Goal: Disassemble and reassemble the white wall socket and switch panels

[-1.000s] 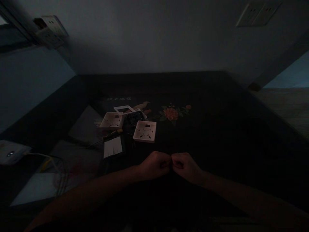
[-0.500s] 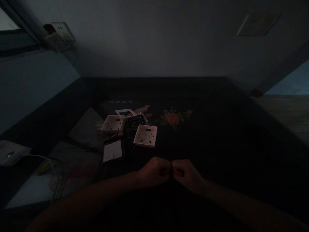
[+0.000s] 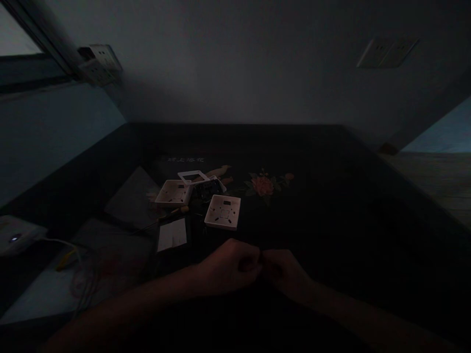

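In dim light my left hand (image 3: 235, 264) and my right hand (image 3: 287, 272) meet at the front middle of the dark table, both curled closed with their fingers together. Whatever they may hold is too dark and hidden to make out. Just beyond my left hand lies a white square socket back box (image 3: 223, 212), its open side up. A second white back box (image 3: 173, 192) sits farther left. Between and behind them are a white frame (image 3: 193, 177) and a dark socket module (image 3: 208, 189), partly overlapping.
A screwdriver (image 3: 171, 213) lies by a dark flat case with a white label (image 3: 172, 235). At far left are a white device (image 3: 20, 235) and its cables (image 3: 79, 255). Wall sockets (image 3: 388, 52) are at right, more sockets (image 3: 99, 63) at upper left. A flower print (image 3: 262, 186) decorates the table.
The view has tilted up slightly, so the table items appear a little lower. My hands stay together; the left has shifted slightly left in view, and the right hand has turned a little.
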Motion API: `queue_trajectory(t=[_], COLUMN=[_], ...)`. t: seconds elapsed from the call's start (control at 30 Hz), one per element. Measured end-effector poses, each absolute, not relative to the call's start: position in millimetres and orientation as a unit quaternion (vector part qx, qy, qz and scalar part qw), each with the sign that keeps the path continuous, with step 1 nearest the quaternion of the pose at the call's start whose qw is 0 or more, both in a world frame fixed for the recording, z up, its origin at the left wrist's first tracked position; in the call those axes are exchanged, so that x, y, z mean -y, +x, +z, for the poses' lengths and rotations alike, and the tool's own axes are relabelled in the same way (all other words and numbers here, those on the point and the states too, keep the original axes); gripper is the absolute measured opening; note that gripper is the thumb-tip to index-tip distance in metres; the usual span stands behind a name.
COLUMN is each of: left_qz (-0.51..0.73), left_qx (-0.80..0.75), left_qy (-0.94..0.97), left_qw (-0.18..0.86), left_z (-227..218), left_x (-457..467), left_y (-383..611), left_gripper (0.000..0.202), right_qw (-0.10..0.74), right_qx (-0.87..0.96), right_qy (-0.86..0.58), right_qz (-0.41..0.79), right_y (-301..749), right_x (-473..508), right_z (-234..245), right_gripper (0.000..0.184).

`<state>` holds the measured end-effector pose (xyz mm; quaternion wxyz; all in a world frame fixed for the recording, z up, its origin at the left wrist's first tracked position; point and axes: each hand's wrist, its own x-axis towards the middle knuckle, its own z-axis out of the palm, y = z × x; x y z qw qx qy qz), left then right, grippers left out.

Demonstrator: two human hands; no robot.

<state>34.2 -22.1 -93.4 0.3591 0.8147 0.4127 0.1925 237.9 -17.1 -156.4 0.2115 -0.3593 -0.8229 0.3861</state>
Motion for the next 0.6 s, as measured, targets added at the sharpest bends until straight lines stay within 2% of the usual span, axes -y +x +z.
queue_trajectory(t=[0.1,0.27,0.47,0.6], left_qz=[0.253,0.289,0.176,0.124], left_qx=[-0.479,-0.606,-0.641,-0.645], left_qy=[0.795,0.738,0.747,0.753], left_qw=[0.273,0.069,-0.007,-0.026], left_z=[-69,-79,-126,-137], left_x=[2,-49,-68,-69], left_y=[-6,-93,-132,-137], left_gripper=[0.008,0.031,0.047,0.056], right_qw=[0.219,0.224,0.181,0.149], right_qx=[0.83,0.858,0.908,0.926], right_qy=[-0.364,-0.352,-0.319,-0.313], right_qz=[0.362,0.298,0.203,0.149], right_y=[236,220,151,98], right_x=[15,-2,-35,-53], right_z=[-140,-116,-99,-96], right_gripper=[0.03,0.01,0.051,0.062])
